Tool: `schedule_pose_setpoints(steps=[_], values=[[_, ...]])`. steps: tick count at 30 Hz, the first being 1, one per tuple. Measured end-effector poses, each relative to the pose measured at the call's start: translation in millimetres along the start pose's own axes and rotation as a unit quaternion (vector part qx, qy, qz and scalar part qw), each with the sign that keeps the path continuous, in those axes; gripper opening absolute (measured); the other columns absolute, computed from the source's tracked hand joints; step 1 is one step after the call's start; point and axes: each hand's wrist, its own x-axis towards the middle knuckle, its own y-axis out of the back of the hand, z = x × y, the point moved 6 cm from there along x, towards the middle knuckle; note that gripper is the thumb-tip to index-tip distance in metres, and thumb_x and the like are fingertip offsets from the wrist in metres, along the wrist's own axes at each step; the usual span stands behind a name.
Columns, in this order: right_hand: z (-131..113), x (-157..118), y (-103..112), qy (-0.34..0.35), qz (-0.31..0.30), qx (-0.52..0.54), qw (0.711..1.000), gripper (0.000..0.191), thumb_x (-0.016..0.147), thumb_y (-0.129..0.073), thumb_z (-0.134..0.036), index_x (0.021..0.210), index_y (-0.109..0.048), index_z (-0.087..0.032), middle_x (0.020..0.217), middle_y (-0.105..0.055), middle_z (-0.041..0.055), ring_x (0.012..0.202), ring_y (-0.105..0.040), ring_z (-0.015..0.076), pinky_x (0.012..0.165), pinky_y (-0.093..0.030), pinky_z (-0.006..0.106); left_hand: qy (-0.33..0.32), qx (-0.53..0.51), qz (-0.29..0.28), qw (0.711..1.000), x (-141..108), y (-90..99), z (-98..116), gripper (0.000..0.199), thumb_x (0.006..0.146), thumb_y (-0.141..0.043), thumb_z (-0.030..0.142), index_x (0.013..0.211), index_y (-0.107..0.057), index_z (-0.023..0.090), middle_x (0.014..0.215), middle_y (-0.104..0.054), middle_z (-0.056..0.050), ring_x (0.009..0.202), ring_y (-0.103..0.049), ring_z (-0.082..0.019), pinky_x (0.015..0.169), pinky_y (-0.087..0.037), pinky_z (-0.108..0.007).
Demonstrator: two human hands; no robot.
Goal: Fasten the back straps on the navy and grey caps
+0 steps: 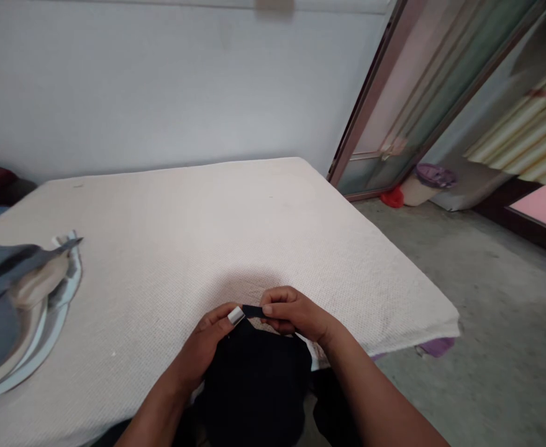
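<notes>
Near the front edge of the bed, both hands hold a dark navy or black cap (258, 385). The cap's body hangs toward me, and its narrow strap (253, 311) runs between the two hands above a small gap. My left hand (202, 344) pinches the strap's left end, with a shiny silver buckle-like piece (236, 315) by the thumb. Thumb and fingers of my right hand (294, 313) are closed on the strap's other end. To the left lies a stack of caps (16, 310) in grey, beige and light blue.
A white textured cover (184, 230) spreads over the bed, against a pale wall (161, 87). At right are a sliding glass door (394, 93), a bin with a purple liner (424, 186), a red bag (392, 197) and a striped curtain (528, 130). Grey floor (477, 310) borders the bed.
</notes>
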Motion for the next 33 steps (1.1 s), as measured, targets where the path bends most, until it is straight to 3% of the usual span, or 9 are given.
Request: schedule_pose_setpoints(steps=[9, 21, 26, 33], values=[[-8, -3, -2, 0.046, -0.017, -0.06, 0.997, 0.017, 0.081, -0.061, -0.03, 0.083, -0.063, -0.013, 0.064, -0.056, -0.001, 0.049, -0.041, 0.0048, 0.044, -0.028, 0.018, 0.017, 0.042, -0.011, 0.999, 2, -3.5, -2, 0.023, 0.083, -0.061, 0.035, 0.096, -0.068, 0.017, 0.067, -0.06, -0.001, 0.054, -0.049, -0.008, 0.052, -0.034, -0.019], [-1, -4, 0, 0.008, -0.02, -0.047, 0.999, 0.015, 0.079, -0.063, -0.028, 0.079, -0.062, -0.013, 0.053, -0.05, -0.0047, 0.042, -0.036, 0.0033, 0.04, -0.024, 0.017, 0.04, 0.052, 0.0, 0.998, 4, 2.4, -11, 0.021, 0.078, -0.066, 0.035, 0.092, -0.069, 0.019, 0.066, -0.06, 0.001, 0.053, -0.048, -0.007, 0.051, -0.034, -0.018], [-2, -5, -4, 0.004, -0.045, -0.056, 0.997, 0.022, 0.08, -0.062, -0.033, 0.077, -0.062, -0.012, 0.054, -0.05, -0.0043, 0.041, -0.034, 0.0028, 0.039, -0.022, 0.017, 0.05, 0.074, -0.008, 0.996, 4, 2.3, -14, 0.023, 0.079, -0.065, 0.037, 0.091, -0.069, 0.019, 0.067, -0.06, 0.001, 0.053, -0.047, -0.007, 0.051, -0.033, -0.019], [0, -6, -8, -0.012, -0.088, -0.039, 0.995, 0.017, 0.081, -0.061, -0.028, 0.074, -0.059, -0.012, 0.057, -0.052, -0.0035, 0.043, -0.034, 0.003, 0.039, -0.023, 0.017, 0.057, 0.108, -0.029, 0.992, 2, -3.0, -12, 0.023, 0.08, -0.061, 0.04, 0.079, -0.066, 0.017, 0.06, -0.053, 0.003, 0.051, -0.04, -0.007, 0.049, -0.03, -0.02]])
